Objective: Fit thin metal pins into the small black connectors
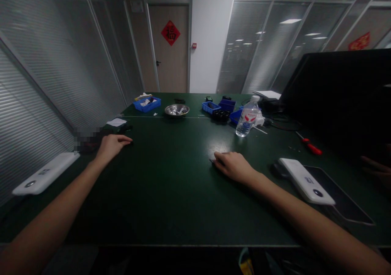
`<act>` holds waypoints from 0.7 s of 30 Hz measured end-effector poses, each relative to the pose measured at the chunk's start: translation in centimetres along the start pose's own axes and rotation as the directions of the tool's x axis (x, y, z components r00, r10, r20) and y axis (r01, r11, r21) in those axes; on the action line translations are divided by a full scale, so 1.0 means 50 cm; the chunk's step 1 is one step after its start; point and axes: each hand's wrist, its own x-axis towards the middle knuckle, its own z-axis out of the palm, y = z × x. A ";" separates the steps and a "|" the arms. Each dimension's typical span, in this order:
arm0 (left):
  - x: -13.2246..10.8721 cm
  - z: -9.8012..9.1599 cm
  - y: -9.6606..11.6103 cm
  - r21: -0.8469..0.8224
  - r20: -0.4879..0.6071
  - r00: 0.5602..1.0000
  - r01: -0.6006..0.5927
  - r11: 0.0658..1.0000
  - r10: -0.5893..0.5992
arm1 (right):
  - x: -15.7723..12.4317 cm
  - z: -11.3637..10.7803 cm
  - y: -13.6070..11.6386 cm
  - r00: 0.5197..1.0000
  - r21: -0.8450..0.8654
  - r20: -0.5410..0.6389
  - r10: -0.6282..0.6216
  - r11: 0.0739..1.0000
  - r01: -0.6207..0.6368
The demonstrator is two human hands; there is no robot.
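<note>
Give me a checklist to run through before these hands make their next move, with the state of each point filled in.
1. Left hand grip: cannot tell; the fingertips are drawn together at a small dark object, but the hold is too small to judge.
2. Right hand grip: cannot tell; a thin dark tip shows by the fingers, the rest is hidden.
3. Hands apart from each other: ok.
4. Water bottle standing and capped, not touched by the right hand: ok.
5. Red screwdriver lying apart from both hands: ok.
6. Metal bowl beyond both hands, touched by neither: ok.
</note>
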 end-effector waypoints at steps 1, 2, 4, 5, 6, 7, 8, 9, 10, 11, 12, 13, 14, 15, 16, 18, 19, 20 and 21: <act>-0.001 0.001 -0.001 0.026 0.006 0.999 -0.041 0.999 0.041 | 0.000 0.001 0.000 1.000 -0.001 -0.004 0.000 1.000 0.000; -0.001 0.002 -0.002 0.048 0.012 0.996 -0.088 0.995 0.087 | 0.000 0.001 0.001 1.000 0.001 -0.005 -0.001 1.000 0.001; 0.000 0.006 -0.008 0.080 0.022 0.982 -0.186 0.979 0.185 | 0.000 0.000 0.001 1.000 0.006 -0.005 0.000 1.000 0.000; 0.001 0.009 -0.011 0.093 0.027 0.974 -0.228 0.969 0.227 | 0.000 0.000 0.000 1.000 0.010 -0.003 0.001 1.000 -0.001; 0.002 0.011 -0.015 0.102 0.034 0.965 -0.262 0.960 0.260 | 0.000 -0.002 0.000 1.000 0.014 0.000 0.001 1.000 -0.001; 0.003 0.013 -0.019 0.106 0.042 0.958 -0.286 0.952 0.283 | -0.001 -0.003 -0.001 1.000 0.019 0.004 0.000 1.000 0.000; 0.005 0.015 -0.023 0.105 0.048 0.954 -0.299 0.948 0.296 | -0.001 -0.004 -0.002 1.000 0.024 0.006 -0.001 1.000 0.001; 0.007 0.016 -0.026 0.103 0.053 0.952 -0.305 0.947 0.301 | -0.002 -0.006 -0.003 1.000 0.029 0.007 -0.002 1.000 0.002; 0.008 0.017 -0.028 0.103 0.055 0.952 -0.305 0.947 0.301 | -0.002 -0.007 -0.004 1.000 0.032 0.009 -0.002 0.999 0.002; 0.009 0.017 -0.030 0.106 0.055 0.953 -0.302 0.947 0.298 | -0.002 -0.008 -0.004 1.000 0.033 0.011 -0.001 0.999 0.000; 0.010 0.017 -0.031 0.111 0.057 0.955 -0.297 0.948 0.292 | -0.002 -0.008 -0.005 1.000 0.030 0.014 0.002 1.000 -0.003; 0.011 0.017 -0.031 0.121 0.061 0.956 -0.291 0.949 0.286 | -0.002 -0.009 -0.006 1.000 0.024 0.016 0.006 1.000 -0.007; 0.011 0.016 -0.030 0.134 0.066 0.958 -0.287 0.949 0.281 | -0.002 -0.009 -0.006 1.000 0.018 0.017 0.009 1.000 -0.009; 0.010 0.015 -0.028 0.146 0.068 0.958 -0.284 0.948 0.277 | -0.002 -0.009 -0.007 1.000 0.014 0.018 0.008 1.000 -0.008; 0.009 0.014 -0.026 0.158 0.071 0.958 -0.287 0.945 0.280 | -0.001 -0.008 -0.007 1.000 0.013 0.016 0.006 1.000 -0.007; 0.007 0.012 -0.020 0.185 0.070 0.953 -0.302 0.935 0.295 | -0.001 -0.007 -0.006 1.000 0.011 0.016 0.003 1.000 -0.004; 0.005 0.011 -0.017 0.200 0.068 0.951 -0.310 0.930 0.302 | 0.000 -0.006 -0.005 1.000 0.008 0.016 0.003 1.000 -0.003; 0.004 0.011 -0.014 0.213 0.067 0.949 -0.315 0.925 0.307 | 0.000 -0.004 -0.005 1.000 0.003 0.014 0.001 1.000 -0.001; 0.002 0.010 -0.011 0.225 0.064 0.948 -0.317 0.921 0.311 | 0.000 -0.003 -0.004 1.000 -0.003 0.011 -0.001 1.000 0.001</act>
